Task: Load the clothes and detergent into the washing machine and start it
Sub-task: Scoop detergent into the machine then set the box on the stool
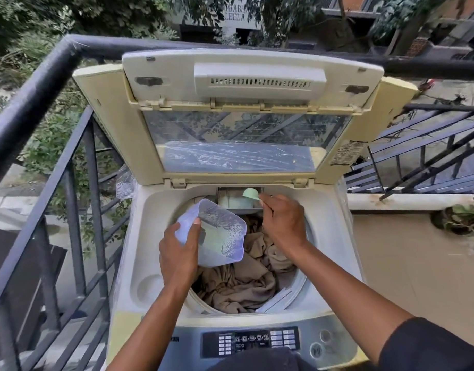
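Setting: outdoor balcony, black tubular metal railing close along the left and behind, trees and buildings beyond.
Machine: cream top-loading plastic washing machine, its hinged lid with clear window standing upright at the back; grey control panel with small buttons at the near edge.
Drum: round opening holds crumpled beige cloth garments, soft and folded, filling the lower half.
Detergent tub: translucent rounded-rectangle plastic container, tilted over the drum, white grainy powder clinging inside.
Left hand: grasps the container's left wall, thumb over the rim.
Right hand: pinches the handle of a pale green plastic scoop, whose bowl sits at the small rectangular detergent drawer on the rear rim.
Room: tiled floor open to the right; railing hems the left side.
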{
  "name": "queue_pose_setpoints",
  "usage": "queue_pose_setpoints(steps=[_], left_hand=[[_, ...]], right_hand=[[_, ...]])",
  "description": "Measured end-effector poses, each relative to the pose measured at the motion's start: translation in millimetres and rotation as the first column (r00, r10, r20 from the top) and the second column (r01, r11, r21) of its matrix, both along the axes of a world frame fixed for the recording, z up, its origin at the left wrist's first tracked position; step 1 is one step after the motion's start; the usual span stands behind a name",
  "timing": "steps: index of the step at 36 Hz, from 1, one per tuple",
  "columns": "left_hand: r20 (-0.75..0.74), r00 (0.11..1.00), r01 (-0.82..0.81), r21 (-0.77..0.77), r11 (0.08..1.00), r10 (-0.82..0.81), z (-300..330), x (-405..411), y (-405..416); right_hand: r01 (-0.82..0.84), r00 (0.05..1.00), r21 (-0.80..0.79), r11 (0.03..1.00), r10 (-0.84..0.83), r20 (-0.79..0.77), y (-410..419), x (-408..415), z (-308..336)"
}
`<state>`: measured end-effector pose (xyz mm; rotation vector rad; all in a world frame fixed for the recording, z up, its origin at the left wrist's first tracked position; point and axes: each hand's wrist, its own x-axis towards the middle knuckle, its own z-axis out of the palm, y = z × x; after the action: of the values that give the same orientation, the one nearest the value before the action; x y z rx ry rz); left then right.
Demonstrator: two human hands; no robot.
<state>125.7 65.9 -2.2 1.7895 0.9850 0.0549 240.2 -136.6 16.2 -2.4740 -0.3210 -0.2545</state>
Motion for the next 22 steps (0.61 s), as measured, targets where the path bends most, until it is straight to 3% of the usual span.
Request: queue_pose_setpoints(steps=[5, 10, 13, 18, 22], left_hand=[[-0.003, 1.0, 0.003, -0.014, 1.0, -0.003, -2, -1, -1], [0.008, 1.0, 0.01, -0.01, 1.0, -0.01, -2, -7, 0], [0.015, 1.0, 0.018, -0.006, 1.0, -0.017, -2, -14, 0], [0.049, 0.998, 0.043, -0.019, 0.999, -0.042, 2, -22, 2], [0.128, 0.985, 0.117, 0.006, 0.993, -0.117, 13, -26, -1]], right_hand=[[-0.043, 0.999, -0.028, 0.999, 0.043, 0.006, -7, -4, 1], [0.055, 0.996, 0.087, 0.995, -0.06, 0.06, -6, -21, 20], [0.032, 0.996, 0.177, 0.984, -0.046, 0.074, -6, -45, 27], [-0.099, 0.984, 0.231, 0.968, 0.13, -0.125, -1, -69, 9], [-0.159, 0.965, 0.135, 0.978, 0.183, -0.188, 9, -73, 1]])
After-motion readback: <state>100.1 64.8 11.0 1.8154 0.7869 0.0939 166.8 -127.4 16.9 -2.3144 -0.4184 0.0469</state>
